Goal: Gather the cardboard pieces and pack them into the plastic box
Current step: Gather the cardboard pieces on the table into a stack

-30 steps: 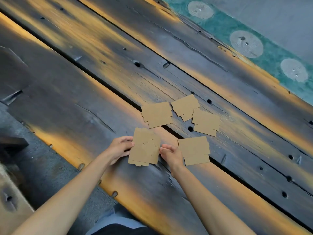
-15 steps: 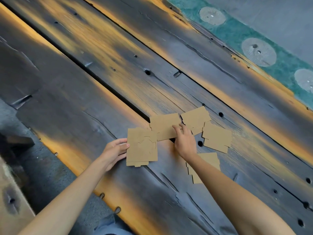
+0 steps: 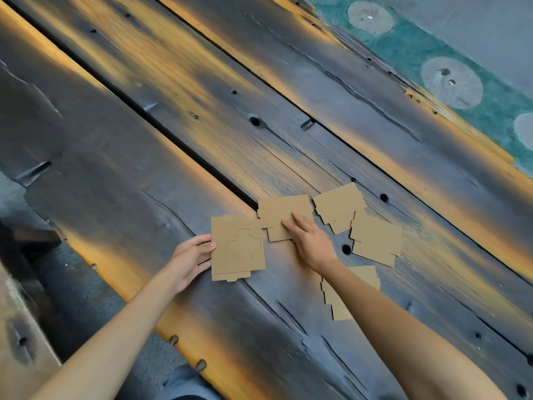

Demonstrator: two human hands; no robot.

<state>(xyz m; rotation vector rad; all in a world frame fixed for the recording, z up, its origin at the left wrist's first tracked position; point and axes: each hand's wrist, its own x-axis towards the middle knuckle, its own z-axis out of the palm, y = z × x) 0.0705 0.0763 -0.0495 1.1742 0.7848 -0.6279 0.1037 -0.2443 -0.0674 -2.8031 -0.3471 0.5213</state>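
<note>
Several flat brown cardboard pieces lie on a dark wooden plank table (image 3: 173, 140). My left hand (image 3: 191, 259) holds the left edge of a small stack of cardboard (image 3: 238, 248). My right hand (image 3: 310, 241) rests with spread fingers flat on another cardboard stack (image 3: 284, 210) just beyond it. Two more stacks lie to the right, one at the back (image 3: 339, 203) and one nearer (image 3: 376, 239). A further stack (image 3: 363, 274) is partly hidden under my right forearm. No plastic box is in view.
The table planks have gaps, knots and holes, one hole (image 3: 346, 249) beside my right wrist. A teal mat with pale round patches (image 3: 451, 82) lies past the far table edge. Grey floor (image 3: 80, 298) shows below the near edge at left.
My right hand left the near stack, reached forward and landed on the stack behind. My left hand kept hold of its stack, which shifted slightly left.
</note>
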